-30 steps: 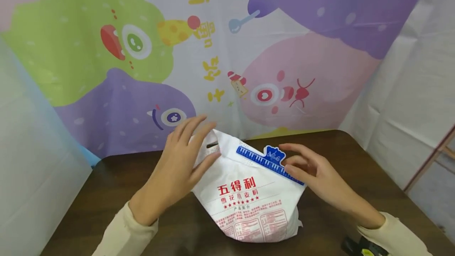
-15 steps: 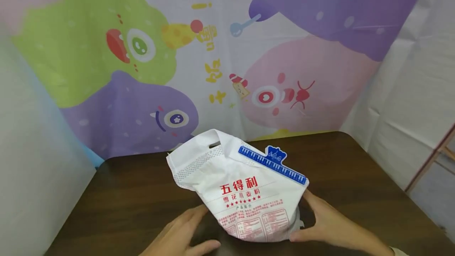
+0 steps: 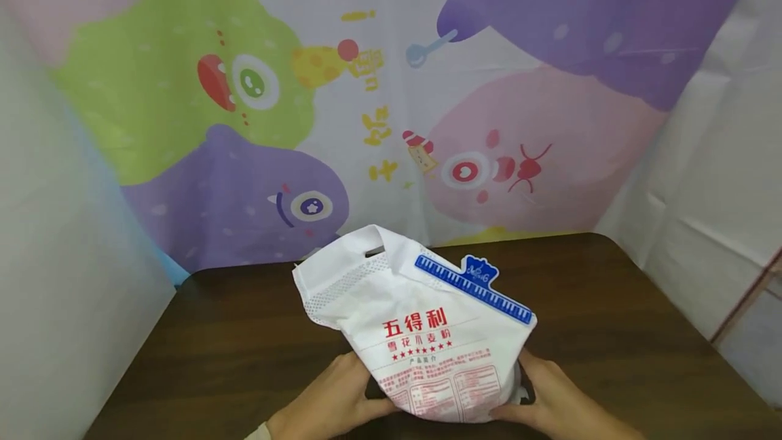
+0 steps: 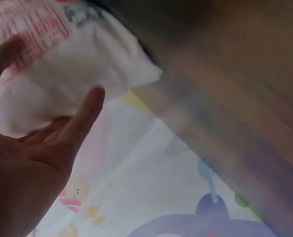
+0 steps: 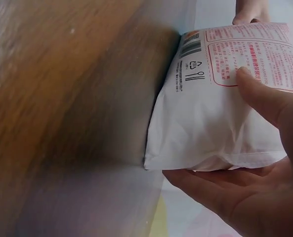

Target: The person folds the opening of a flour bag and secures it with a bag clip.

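Note:
A white flour bag [image 3: 427,331] with red print stands tilted on the table, its top folded over to the left. Along the fold's right side sits a blue clip [image 3: 476,287] with a piano-key pattern. My left hand [image 3: 336,396] holds the bag's lower left side, thumb at the front; the left wrist view shows its fingers along the side of the bag [image 4: 72,74]. On the lower right, my right hand [image 3: 552,396] holds the bag, its thumb [image 5: 257,94] on the printed face and the other fingers around the side.
The dark brown wooden table [image 3: 232,331] runs back to a cartoon-printed cloth [image 3: 391,87]. Pale sheets hang on the left [image 3: 67,257] and on the right [image 3: 702,202].
Both hands have come down from the bag's top and the clip to its lower sides and closed in on it. The bag keeps nearly the same place.

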### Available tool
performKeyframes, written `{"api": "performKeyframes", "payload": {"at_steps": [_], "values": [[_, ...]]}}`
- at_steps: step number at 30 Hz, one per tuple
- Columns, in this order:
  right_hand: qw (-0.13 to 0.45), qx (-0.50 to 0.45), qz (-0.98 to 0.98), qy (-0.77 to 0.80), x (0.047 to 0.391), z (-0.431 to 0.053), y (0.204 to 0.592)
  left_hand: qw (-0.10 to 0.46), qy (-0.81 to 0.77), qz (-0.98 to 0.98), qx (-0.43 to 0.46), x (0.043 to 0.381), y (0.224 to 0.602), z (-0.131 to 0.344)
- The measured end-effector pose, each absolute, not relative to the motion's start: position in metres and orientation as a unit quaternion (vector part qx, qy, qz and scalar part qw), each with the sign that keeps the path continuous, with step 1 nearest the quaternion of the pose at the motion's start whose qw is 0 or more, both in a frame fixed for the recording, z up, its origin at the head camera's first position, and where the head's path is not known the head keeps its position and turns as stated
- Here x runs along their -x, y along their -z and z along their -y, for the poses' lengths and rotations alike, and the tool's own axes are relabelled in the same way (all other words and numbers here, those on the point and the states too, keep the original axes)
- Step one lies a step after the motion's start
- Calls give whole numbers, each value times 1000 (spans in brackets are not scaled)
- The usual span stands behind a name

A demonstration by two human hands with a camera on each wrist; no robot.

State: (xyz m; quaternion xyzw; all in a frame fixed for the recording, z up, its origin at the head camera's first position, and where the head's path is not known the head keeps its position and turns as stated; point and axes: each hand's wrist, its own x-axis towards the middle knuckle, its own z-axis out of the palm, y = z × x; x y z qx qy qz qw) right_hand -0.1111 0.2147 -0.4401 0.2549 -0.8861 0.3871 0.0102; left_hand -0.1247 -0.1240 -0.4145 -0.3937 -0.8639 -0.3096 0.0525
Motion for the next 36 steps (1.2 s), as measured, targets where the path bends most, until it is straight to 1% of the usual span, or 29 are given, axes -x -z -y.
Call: {"api": "performKeyframes", "payload": {"at_steps": [3,9,15,18,21,28,36], "values": [[2,-252,883,-396,110,-213,441,70,308,858,405,128,414,125],[52,-278,876,-392,114,-214,445,94,271,869,404,128,418,124],[75,-286,872,-391,114,-215,447,107,255,866,417,130,420,125],[72,-279,874,-390,112,-214,446,118,248,861,428,133,421,126],[66,-271,878,-389,110,-213,445,118,241,860,433,135,421,126],[81,-271,877,-388,111,-214,447,132,227,864,430,133,420,125],[75,-274,872,-399,112,-213,447,149,234,854,441,137,424,125]]}}
